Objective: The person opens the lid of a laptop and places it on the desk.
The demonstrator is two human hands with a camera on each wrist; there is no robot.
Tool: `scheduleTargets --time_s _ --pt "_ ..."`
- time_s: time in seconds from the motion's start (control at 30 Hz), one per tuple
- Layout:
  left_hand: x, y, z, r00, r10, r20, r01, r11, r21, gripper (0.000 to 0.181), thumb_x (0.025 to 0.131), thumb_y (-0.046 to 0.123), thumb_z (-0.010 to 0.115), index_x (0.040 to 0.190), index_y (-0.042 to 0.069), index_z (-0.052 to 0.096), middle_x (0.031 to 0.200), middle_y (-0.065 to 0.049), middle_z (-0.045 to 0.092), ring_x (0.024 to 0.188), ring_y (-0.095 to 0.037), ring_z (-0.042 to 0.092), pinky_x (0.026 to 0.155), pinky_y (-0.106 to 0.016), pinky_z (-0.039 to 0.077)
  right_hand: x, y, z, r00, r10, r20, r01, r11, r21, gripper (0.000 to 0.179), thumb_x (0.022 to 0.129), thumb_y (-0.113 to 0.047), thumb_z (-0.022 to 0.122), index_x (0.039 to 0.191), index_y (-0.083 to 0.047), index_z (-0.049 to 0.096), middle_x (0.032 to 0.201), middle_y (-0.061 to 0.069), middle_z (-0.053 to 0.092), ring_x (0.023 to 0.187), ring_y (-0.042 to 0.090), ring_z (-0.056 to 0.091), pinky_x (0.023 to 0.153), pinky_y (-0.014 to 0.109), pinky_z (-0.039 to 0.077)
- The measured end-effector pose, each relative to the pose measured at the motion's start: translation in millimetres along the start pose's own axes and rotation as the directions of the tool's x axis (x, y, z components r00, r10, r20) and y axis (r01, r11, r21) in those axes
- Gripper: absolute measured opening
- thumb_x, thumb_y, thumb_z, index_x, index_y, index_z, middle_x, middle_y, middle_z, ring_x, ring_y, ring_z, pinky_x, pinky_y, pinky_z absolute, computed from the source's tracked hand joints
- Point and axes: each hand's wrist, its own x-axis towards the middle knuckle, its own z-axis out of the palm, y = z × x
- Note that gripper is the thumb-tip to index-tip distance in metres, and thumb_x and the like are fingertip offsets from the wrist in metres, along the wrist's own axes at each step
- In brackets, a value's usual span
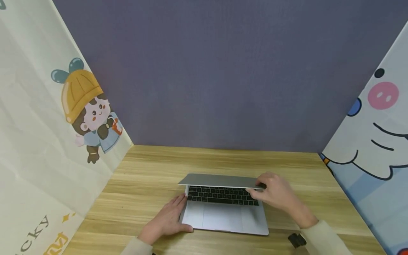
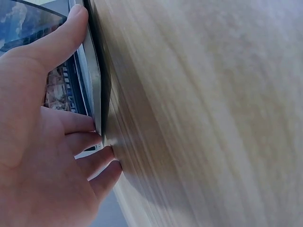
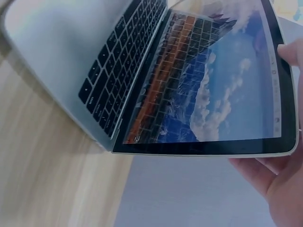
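Note:
A silver laptop (image 1: 223, 216) with black keys lies on the table, its lid (image 1: 220, 180) partly raised and tilted forward over the keyboard. My right hand (image 1: 278, 193) pinches the lid near its right corner. In the right wrist view, the thumb is on the border of the lit screen (image 3: 232, 90), and the other fingers of the right hand (image 3: 291, 189) are behind the lid. My left hand (image 1: 169, 216) rests against the left side of the base, thumb at the front corner. Its fingers (image 2: 87, 163) touch the side edge in the left wrist view.
The wood-grain table (image 1: 137, 184) ends at a grey-purple back panel (image 1: 223, 71). Printed cartoon panels stand at the left (image 1: 28, 117) and right (image 1: 379, 134). A small black object (image 1: 297, 240) is by the right sleeve.

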Motion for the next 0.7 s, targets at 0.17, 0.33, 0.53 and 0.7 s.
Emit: scheduleTargets --time_s 0.17,0.33,0.53,0.7 --pt "0.3 0.0 0.0 1.0 0.002 -0.002 -0.002 1.0 -0.008 0.119 0.073 0.072 0.075 0.153 -0.007 0.036 0.161 -0.025 0.031 0.145 -0.046 0.033 0.114 -0.062 0.033 6.7 2 -3 0.998 -0.013 -0.058 0.013 1.0 0.002 0.024 0.076 -0.037 0.084 0.07 -0.02 0.068 0.068 -0.012 0.062 0.058 -0.003 0.048 0.049 0.02 0.043" --pt "1.7 -0.9 0.0 1.0 0.001 0.003 -0.001 1.0 -0.017 0.119 0.073 0.072 0.075 0.153 -0.007 0.036 0.161 -0.025 0.03 0.145 -0.047 0.033 0.114 -0.063 0.033 13.3 3 -4 0.995 -0.005 -0.103 0.006 1.0 0.002 0.025 0.075 -0.035 0.083 0.07 -0.017 0.067 0.068 -0.008 0.061 0.059 0.0 0.044 0.05 0.02 0.041" --pt "3.3 -2.7 1.2 1.0 -0.006 0.002 0.006 1.0 -0.019 0.119 0.073 0.073 0.074 0.154 -0.005 0.036 0.161 -0.024 0.031 0.145 -0.046 0.033 0.114 -0.062 0.033 21.3 0 -8 0.989 0.13 -0.074 -0.128 0.991 0.026 0.029 0.079 -0.038 0.082 0.071 -0.017 0.063 0.073 -0.007 0.059 0.066 0.009 0.047 0.055 0.025 0.042" --pt "3.5 -2.7 1.2 1.0 -0.018 0.011 0.018 0.999 -0.026 0.118 0.073 0.072 0.075 0.154 -0.006 0.035 0.162 -0.024 0.03 0.146 -0.044 0.032 0.115 -0.061 0.032 28.3 -2 -7 0.976 0.2 -0.089 -0.197 0.98 0.036 0.032 0.081 -0.039 0.082 0.073 -0.014 0.063 0.076 -0.004 0.059 0.072 0.014 0.05 0.059 0.031 0.044"
